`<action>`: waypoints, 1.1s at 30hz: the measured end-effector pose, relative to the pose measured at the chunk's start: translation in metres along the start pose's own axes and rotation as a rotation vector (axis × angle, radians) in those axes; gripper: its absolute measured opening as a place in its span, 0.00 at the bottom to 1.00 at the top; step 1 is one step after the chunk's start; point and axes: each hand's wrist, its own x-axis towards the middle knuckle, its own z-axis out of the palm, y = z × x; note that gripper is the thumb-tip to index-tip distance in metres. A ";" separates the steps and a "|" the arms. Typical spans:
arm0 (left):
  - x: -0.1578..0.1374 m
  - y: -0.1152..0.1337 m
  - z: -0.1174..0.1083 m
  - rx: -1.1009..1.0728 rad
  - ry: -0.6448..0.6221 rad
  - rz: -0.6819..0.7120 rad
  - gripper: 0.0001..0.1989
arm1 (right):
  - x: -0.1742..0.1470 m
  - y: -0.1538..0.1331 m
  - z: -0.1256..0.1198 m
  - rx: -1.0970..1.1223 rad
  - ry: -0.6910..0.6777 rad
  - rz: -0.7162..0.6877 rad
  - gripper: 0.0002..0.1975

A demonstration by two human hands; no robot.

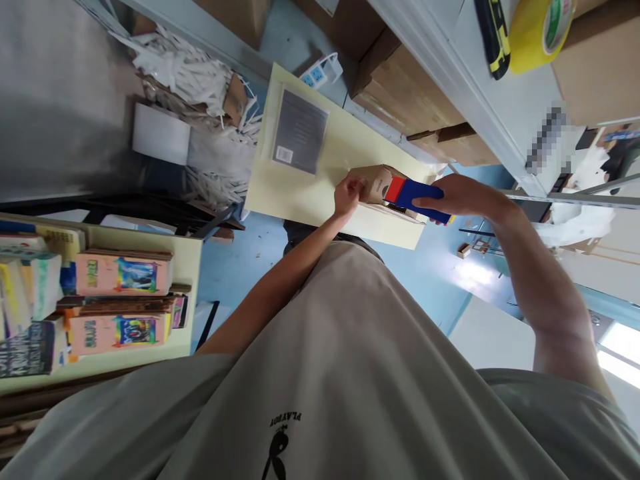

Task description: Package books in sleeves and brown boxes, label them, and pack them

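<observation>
A narrow brown cardboard box (pixel 373 181) lies on the pale yellow tabletop (pixel 345 153). Curled fingers of my left hand (pixel 349 195) grip its left end. In my right hand (pixel 453 196) is a flat, blue pack with a red end (pixel 417 195), thumb on top and fingers beneath. The pack's red end lies over the cardboard box, against its brown flap; how deep it sits inside, I cannot tell. Left of the box, a dark grey flat item with a barcode label (pixel 303 130) rests on the table.
A white power strip (pixel 320 72) sits behind the table. Large cartons (pixel 410 87) stand under a metal shelf, which carries yellow tape (pixel 537 37) and a utility knife (pixel 493 37). Shredded white paper (pixel 187 70) fills the upper left. Stacked books (pixel 123 273) cover a second table at left.
</observation>
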 end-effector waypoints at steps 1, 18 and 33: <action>0.001 -0.004 0.001 0.022 0.030 -0.005 0.14 | 0.001 0.000 0.000 0.006 -0.013 0.008 0.31; -0.023 0.041 -0.042 0.420 -0.525 0.430 0.64 | 0.010 0.015 0.016 0.027 -0.008 -0.061 0.36; -0.005 0.090 -0.022 0.507 -0.415 0.248 0.17 | 0.028 0.019 0.030 0.123 0.222 -0.308 0.28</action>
